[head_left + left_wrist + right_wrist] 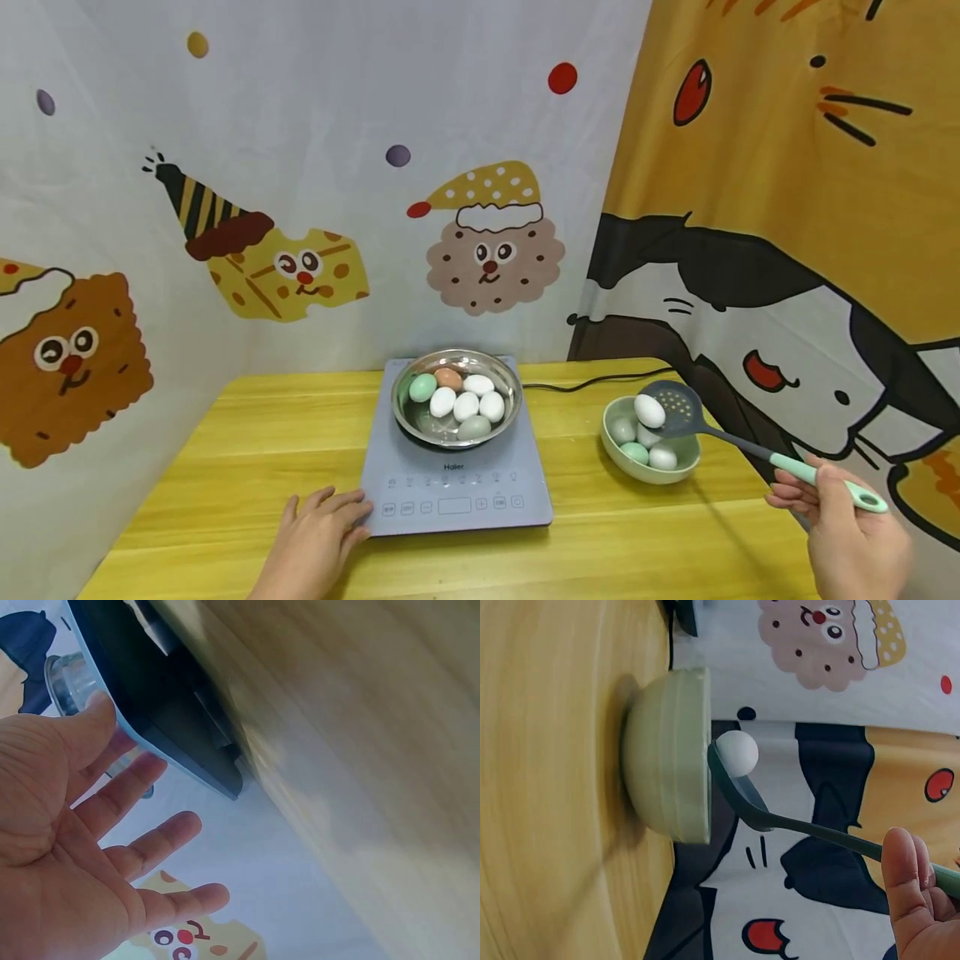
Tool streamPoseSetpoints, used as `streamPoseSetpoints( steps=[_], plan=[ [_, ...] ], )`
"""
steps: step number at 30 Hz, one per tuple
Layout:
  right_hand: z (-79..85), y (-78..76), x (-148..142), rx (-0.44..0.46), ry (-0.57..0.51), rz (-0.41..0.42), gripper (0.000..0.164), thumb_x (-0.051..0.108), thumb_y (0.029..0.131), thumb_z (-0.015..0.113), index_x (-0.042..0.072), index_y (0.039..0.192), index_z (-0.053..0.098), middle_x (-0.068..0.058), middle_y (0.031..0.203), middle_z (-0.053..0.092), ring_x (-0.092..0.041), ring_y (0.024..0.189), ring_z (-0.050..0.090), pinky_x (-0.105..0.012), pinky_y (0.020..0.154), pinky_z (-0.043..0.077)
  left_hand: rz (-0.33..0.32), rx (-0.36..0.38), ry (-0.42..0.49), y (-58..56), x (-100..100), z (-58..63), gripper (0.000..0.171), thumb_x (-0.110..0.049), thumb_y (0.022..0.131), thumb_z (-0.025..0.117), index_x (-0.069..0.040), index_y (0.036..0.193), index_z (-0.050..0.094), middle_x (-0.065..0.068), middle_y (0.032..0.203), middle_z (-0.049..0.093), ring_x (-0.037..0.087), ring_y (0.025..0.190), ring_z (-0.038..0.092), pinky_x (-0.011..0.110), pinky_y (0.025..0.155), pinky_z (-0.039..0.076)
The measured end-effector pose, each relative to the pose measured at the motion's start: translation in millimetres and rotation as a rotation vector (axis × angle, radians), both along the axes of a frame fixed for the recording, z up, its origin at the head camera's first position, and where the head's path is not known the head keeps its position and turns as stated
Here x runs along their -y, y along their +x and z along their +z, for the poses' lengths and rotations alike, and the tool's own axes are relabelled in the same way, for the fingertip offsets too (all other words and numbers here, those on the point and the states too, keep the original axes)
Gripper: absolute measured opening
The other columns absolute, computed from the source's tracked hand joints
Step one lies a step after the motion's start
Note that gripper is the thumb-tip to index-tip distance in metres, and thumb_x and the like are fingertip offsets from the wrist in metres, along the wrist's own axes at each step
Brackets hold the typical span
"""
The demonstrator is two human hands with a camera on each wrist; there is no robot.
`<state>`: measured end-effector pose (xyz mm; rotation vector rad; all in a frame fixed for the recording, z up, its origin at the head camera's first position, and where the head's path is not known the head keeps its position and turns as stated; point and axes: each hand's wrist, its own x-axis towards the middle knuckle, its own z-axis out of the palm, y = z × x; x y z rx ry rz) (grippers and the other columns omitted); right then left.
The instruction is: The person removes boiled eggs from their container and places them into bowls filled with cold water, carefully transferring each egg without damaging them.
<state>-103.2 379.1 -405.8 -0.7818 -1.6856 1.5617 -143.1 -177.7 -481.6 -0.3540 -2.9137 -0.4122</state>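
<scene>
My right hand grips the mint-green handle of a slotted spoon. A white egg lies in the spoon's dark grey perforated bowl, above the rim of a light green bowl. Several white and pale green eggs are inside that bowl. The right wrist view shows the egg on the spoon, just beyond the rim. With fingers spread and fairly straight, my left hand touches the left front edge of the induction cooker. On the cooker stands a steel pan holding several white, green and brown eggs.
A black cord runs from the cooker toward the back right of the wooden table. Cartoon-printed curtains hang behind the table and along its right side.
</scene>
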Motion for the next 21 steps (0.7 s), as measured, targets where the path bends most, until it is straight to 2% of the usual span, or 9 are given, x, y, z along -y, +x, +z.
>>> streamPoseSetpoints(
  steps=[5,9,13,17,20,21],
  plan=[
    [-8.4,0.2,14,0.015,0.083,0.026,0.025,0.030,0.112,0.056,0.010,0.121,0.069,0.017,0.075,0.074,-0.004,0.056,0.072,-0.014,0.057,0.059,0.003,-0.001,0.001,1.0,0,0.1,0.029,-0.028,0.092,0.083,-0.019,0.120,0.081,0.001,0.136,0.076,0.043,0.131,0.065,0.084,0.109,0.037],
    [-10.9,3.6,29,0.068,0.251,0.065,0.030,0.029,0.113,0.055,0.005,0.126,0.069,0.023,0.076,0.071,-0.002,0.059,0.071,-0.012,0.060,0.059,0.001,-0.016,0.001,1.3,0,0.1,0.029,-0.028,0.092,0.084,-0.019,0.120,0.082,0.001,0.135,0.076,0.042,0.130,0.065,0.084,0.109,0.038],
    [-12.2,10.8,45,0.130,0.489,0.095,0.032,0.025,0.112,0.057,0.002,0.130,0.069,0.029,0.078,0.065,0.008,0.062,0.066,-0.004,0.062,0.054,0.002,-0.018,0.002,1.6,0,0.1,0.029,-0.028,0.092,0.084,-0.019,0.120,0.082,0.001,0.135,0.076,0.042,0.130,0.065,0.084,0.109,0.038],
    [-13.8,19.1,56,0.135,0.727,0.117,0.024,0.018,0.108,0.065,0.001,0.124,0.074,0.007,0.081,0.076,0.025,0.065,0.055,0.004,0.064,0.044,0.002,-0.007,0.001,1.6,1,0.2,0.029,-0.028,0.092,0.084,-0.019,0.120,0.082,0.001,0.136,0.076,0.042,0.131,0.065,0.084,0.109,0.038],
    [-14.0,22.9,61,0.072,0.890,0.121,0.017,0.011,0.103,0.071,0.001,0.116,0.077,-0.013,0.085,0.079,0.035,0.072,0.046,0.006,0.064,0.040,0.003,0.000,-0.001,1.8,1,0.9,0.029,-0.029,0.093,0.083,-0.019,0.120,0.082,0.001,0.136,0.076,0.042,0.131,0.065,0.084,0.109,0.038],
    [-13.9,23.4,61,0.046,0.926,0.125,0.016,0.009,0.101,0.072,0.001,0.114,0.077,-0.014,0.085,0.078,0.037,0.075,0.044,0.005,0.064,0.040,0.003,-0.001,-0.003,1.8,1,1.1,0.029,-0.029,0.093,0.083,-0.020,0.121,0.081,0.001,0.136,0.076,0.042,0.131,0.065,0.084,0.109,0.038]
  ],
)
